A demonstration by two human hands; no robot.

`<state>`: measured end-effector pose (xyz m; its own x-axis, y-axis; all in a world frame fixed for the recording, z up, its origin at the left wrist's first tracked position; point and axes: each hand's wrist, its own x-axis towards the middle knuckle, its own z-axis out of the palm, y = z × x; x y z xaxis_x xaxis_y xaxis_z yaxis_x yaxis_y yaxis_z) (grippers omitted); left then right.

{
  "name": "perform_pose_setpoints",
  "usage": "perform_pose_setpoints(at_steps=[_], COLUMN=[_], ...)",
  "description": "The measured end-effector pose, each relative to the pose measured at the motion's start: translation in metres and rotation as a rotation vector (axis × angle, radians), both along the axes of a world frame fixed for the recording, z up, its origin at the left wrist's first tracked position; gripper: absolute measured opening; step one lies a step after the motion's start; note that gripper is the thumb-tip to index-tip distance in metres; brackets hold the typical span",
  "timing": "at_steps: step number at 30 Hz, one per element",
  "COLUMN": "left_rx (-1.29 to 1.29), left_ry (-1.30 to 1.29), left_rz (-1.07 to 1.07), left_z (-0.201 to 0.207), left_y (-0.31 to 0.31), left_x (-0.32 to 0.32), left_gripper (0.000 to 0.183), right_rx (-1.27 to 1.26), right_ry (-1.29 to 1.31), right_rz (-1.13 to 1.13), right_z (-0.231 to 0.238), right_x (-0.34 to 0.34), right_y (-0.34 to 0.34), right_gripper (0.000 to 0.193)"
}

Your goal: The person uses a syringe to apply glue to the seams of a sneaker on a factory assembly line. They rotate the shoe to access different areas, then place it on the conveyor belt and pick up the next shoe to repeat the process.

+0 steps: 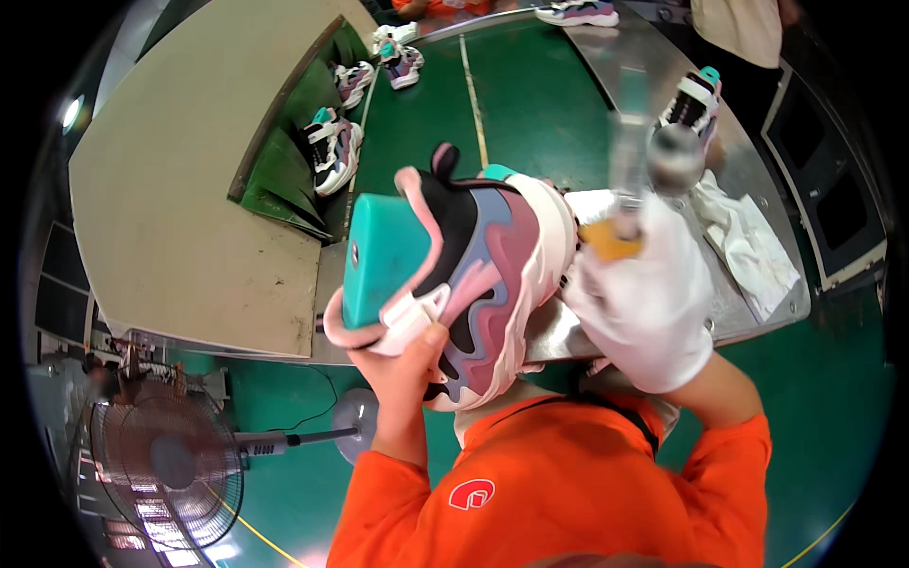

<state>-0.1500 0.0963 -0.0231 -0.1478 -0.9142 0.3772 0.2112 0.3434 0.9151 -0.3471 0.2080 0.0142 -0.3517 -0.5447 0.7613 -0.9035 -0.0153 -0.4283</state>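
The left hand [402, 364], bare, grips a multicoloured sneaker [488, 284] at its white-and-pink strap, thumb uppermost. The sneaker, a teal shoe last [383, 251] filling its opening, is held before the torso at the near end of the workstation; whether it touches the metal surface cannot be told. The right hand [639, 293], in a white glove, is closed around a motion-blurred tool [629, 180] with a yellow lower part, just right of the sneaker's sole; the tool's exact kind is unclear. A crumpled white cloth [748, 246] lies near the near right corner of the metal ledge [606, 57]. Farther up that ledge sits another sneaker [691, 106]. Beyond the hands, more sneakers [333, 151] line the left edge of the green conveyor belt [530, 95]. A pedestal fan [170, 459] stands at lower left.
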Motion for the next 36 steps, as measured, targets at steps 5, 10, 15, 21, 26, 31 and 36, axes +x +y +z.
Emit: perform_pose_setpoints(at_steps=[5,10,15,21,26,31,36], left_rx=[0.060,0.082,0.039,0.008,-0.083,-0.195,-0.512], left_ry=[-0.041,-0.065,-0.057,-0.121,-0.348,-0.793,-1.051], left_rz=[0.007,-0.039,-0.165,-0.160,-0.084,0.185,0.240], left_z=[0.003,0.017,0.018,0.004,-0.023,-0.054,-0.049], left_y=[-0.045,-0.095,-0.165,-0.235,-0.288,-0.352,-0.332], left_x=[0.001,-0.017,-0.051,-0.094,-0.135,-0.177,-0.185], left_gripper=[0.057,0.050,0.042,0.039,0.041,0.076,0.086], right_rx=[-0.012,0.137,0.162,0.218,0.341,0.362,0.312], right_ry=[-0.228,-0.999,-0.881,-0.724,-0.716,-0.525,-0.520], right_rz=[0.046,0.062,-0.117,-0.320,-0.406,-0.376,-0.419], right_z=[-0.026,-0.050,-0.092,-0.119,-0.118,-0.128,-0.139], right_x=[-0.035,-0.056,-0.071,-0.069,-0.062,-0.067,-0.077], right_y=[0.033,0.066,0.069,0.052,0.043,0.056,0.062], right_gripper=[0.036,0.071,0.104,0.117,0.104,0.104,0.097])
